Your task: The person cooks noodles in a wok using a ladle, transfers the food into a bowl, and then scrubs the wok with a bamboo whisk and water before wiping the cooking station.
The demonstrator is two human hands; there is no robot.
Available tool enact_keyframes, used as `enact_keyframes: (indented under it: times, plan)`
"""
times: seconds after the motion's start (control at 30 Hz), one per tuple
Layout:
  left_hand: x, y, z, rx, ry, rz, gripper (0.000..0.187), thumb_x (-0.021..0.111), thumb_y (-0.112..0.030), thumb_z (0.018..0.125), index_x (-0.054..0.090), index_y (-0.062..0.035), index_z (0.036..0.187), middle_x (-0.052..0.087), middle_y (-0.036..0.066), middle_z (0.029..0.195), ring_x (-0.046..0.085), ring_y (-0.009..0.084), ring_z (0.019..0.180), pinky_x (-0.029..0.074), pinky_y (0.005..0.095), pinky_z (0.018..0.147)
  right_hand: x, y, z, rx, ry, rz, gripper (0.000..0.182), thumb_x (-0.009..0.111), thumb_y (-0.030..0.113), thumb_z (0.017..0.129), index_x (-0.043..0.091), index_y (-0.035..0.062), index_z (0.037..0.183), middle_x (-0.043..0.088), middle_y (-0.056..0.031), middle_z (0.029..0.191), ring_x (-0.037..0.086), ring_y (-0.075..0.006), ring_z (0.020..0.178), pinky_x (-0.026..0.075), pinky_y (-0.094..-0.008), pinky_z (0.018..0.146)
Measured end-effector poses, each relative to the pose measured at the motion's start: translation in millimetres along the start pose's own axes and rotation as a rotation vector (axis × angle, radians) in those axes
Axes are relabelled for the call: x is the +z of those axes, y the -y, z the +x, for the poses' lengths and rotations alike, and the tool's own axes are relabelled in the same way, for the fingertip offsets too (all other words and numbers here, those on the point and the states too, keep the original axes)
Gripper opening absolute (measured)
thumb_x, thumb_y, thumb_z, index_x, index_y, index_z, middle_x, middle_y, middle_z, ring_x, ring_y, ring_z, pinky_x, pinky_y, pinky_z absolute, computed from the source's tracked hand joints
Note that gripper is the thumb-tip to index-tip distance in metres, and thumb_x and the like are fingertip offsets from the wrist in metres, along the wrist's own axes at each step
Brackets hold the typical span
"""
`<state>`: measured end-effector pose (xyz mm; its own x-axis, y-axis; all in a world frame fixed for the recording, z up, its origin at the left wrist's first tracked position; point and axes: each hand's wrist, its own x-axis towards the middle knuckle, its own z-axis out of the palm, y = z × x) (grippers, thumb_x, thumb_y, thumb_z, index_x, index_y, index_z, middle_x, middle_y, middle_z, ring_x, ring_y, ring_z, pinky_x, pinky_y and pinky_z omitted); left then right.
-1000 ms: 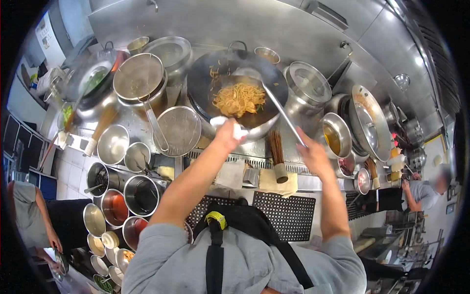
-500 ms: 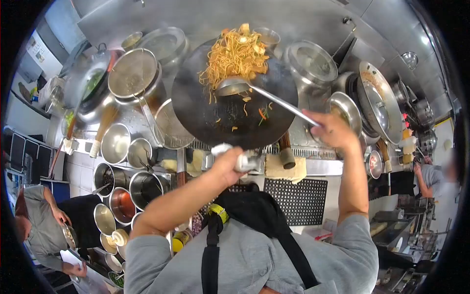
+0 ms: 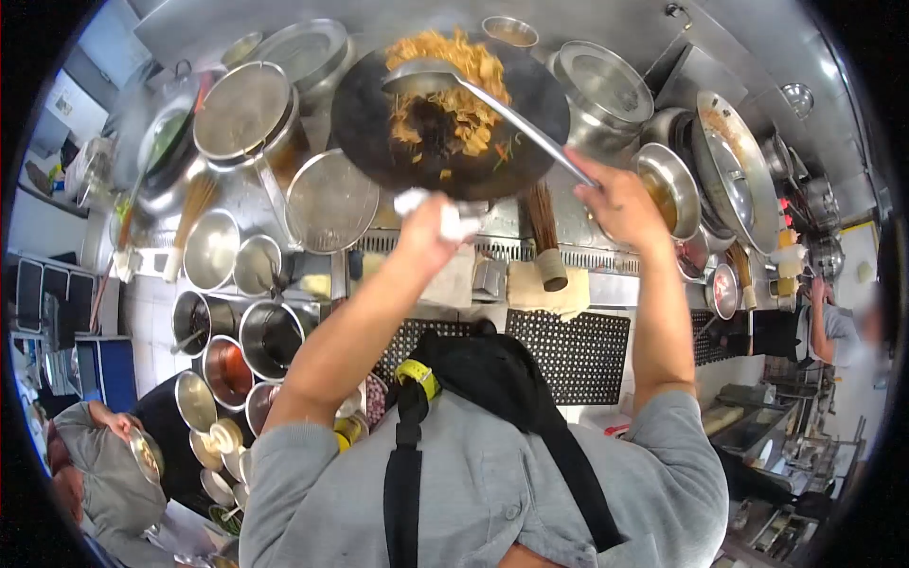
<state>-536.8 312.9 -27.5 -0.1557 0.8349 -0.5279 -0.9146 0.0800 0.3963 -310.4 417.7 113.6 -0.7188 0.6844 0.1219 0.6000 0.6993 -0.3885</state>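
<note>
My left hand (image 3: 429, 235) is closed around a white cloth (image 3: 458, 223) at the near rim of a large dark wok (image 3: 379, 156). Noodles (image 3: 473, 71) with bits of vegetable lie in the wok, mostly toward its far side. A long metal ladle (image 3: 516, 118) is in my right hand (image 3: 620, 204), its fingers wrapped round the handle. The ladle's bowl hangs over the left part of the noodles.
On the left are a round strainer (image 3: 331, 202), steel bowls (image 3: 212, 250) and sauce pots (image 3: 228, 371). A bamboo brush (image 3: 547, 237) lies below the wok, a metal bowl (image 3: 666, 189) right of it. One person (image 3: 104, 464) is at lower left, another (image 3: 833, 331) at right.
The wok and my left hand have moved away from me. The noodles have spread lower in the wok. The ladle and my right hand have shifted up and left.
</note>
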Motion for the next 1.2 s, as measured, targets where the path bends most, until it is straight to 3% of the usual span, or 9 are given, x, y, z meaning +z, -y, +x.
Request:
enact_keyframes:
  times: [0.27, 0.37, 0.47, 0.6, 0.7, 0.8, 0.93, 1.07, 1.2]
  plan:
    - [63.0, -41.6, -43.9, -0.135, -0.063, 0.116, 0.018, 0.049, -0.016, 0.084, 0.049, -0.0062, 0.099, 0.056, 0.012, 0.089, 0.058, 0.0315, 0.081, 0.051, 0.05, 0.071, -83.9, -3.5, -23.8, 0.404, 0.48, 0.121, 0.057, 0.059, -0.002, 0.075, 0.049, 0.0184, 0.128, 0.061, -0.0053, 0.113, 0.052, -0.0069, 0.071, 0.043, -0.0214, 0.061]
    - [22.9, -15.8, 2.0, -0.013, -0.059, 0.099, 0.017, 0.05, -0.016, 0.084, 0.048, -0.0049, 0.096, 0.057, 0.012, 0.089, 0.059, 0.0311, 0.08, 0.053, 0.0477, 0.065, -6.6, -41.0, 13.6, -0.025, 0.138, -0.037, 0.052, 0.059, 0.003, 0.077, 0.05, 0.0156, 0.126, 0.062, -0.0145, 0.109, 0.062, -0.0208, 0.089, 0.045, -0.0298, 0.078]
    - [-22.5, 23.8, 9.5, -0.016, -0.001, 0.056, 0.018, 0.047, -0.012, 0.083, 0.049, -0.0088, 0.101, 0.058, 0.01, 0.093, 0.061, 0.0269, 0.08, 0.053, 0.0471, 0.066, 22.8, -29.6, 21.4, 0.008, -0.036, -0.132, 0.049, 0.06, 0.008, 0.077, 0.052, 0.0197, 0.124, 0.061, -0.0189, 0.099, 0.058, -0.0383, 0.088, 0.046, -0.0395, 0.079]
    - [-20.9, 27.3, -26.6, -0.13, -0.093, 0.165, 0.021, 0.045, -0.007, 0.079, 0.049, -0.0077, 0.099, 0.059, 0.01, 0.09, 0.062, 0.0271, 0.085, 0.051, 0.0494, 0.07, 3.7, -6.8, 0.8, 0.066, -0.076, -0.061, 0.046, 0.058, 0.009, 0.078, 0.053, 0.0178, 0.123, 0.06, -0.0208, 0.096, 0.057, -0.0386, 0.088, 0.046, -0.0408, 0.077]
    - [-9.9, 6.4, 10.3, 0.014, -0.025, 0.077, 0.008, 0.047, -0.009, 0.079, 0.047, -0.0065, 0.087, 0.057, 0.011, 0.083, 0.059, 0.0295, 0.075, 0.05, 0.0476, 0.064, -12.6, -0.1, -11.9, 0.101, 0.101, -0.002, 0.051, 0.059, 0.003, 0.078, 0.049, 0.0118, 0.127, 0.058, -0.0184, 0.113, 0.062, -0.0247, 0.094, 0.044, -0.03, 0.08]
    - [31.7, -24.6, -36.3, -0.047, -0.004, 0.119, 0.011, 0.048, -0.012, 0.08, 0.05, -0.0072, 0.09, 0.057, 0.01, 0.082, 0.058, 0.0293, 0.074, 0.049, 0.0482, 0.063, -59.4, -15.8, -40.6, -0.018, 0.223, 0.133, 0.052, 0.061, 0.005, 0.077, 0.05, 0.0172, 0.126, 0.065, -0.0141, 0.098, 0.062, -0.0169, 0.084, 0.045, -0.0273, 0.08]
    - [54.3, -46.5, -28.0, -0.173, -0.029, 0.123, 0.016, 0.049, -0.017, 0.083, 0.051, -0.0076, 0.096, 0.058, 0.011, 0.09, 0.058, 0.0301, 0.085, 0.049, 0.0494, 0.072, -81.8, -3.7, -26.9, 0.304, 0.418, 0.132, 0.051, 0.065, 0.005, 0.074, 0.055, 0.019, 0.122, 0.064, -0.0152, 0.102, 0.059, -0.0112, 0.082, 0.044, -0.026, 0.078]
    - [4.3, -1.4, 20.1, 0.016, -0.046, 0.056, 0.019, 0.047, -0.018, 0.086, 0.049, -0.0072, 0.101, 0.058, 0.012, 0.096, 0.057, 0.0323, 0.088, 0.049, 0.0513, 0.074, -9.4, -26.0, 6.0, 0.04, 0.13, -0.136, 0.05, 0.061, 0.011, 0.075, 0.053, 0.0204, 0.123, 0.061, -0.0218, 0.095, 0.063, -0.0305, 0.084, 0.048, -0.0351, 0.077]
    - [-25.4, 30.5, -20.9, -0.226, -0.097, 0.146, 0.02, 0.048, -0.011, 0.083, 0.048, -0.0094, 0.103, 0.057, 0.011, 0.095, 0.057, 0.0323, 0.09, 0.047, 0.0562, 0.078, -7.5, -21.7, -4.9, 0.102, 0.09, -0.258, 0.048, 0.062, 0.011, 0.074, 0.055, 0.0208, 0.121, 0.061, -0.0204, 0.096, 0.06, -0.0351, 0.086, 0.048, -0.0379, 0.08]
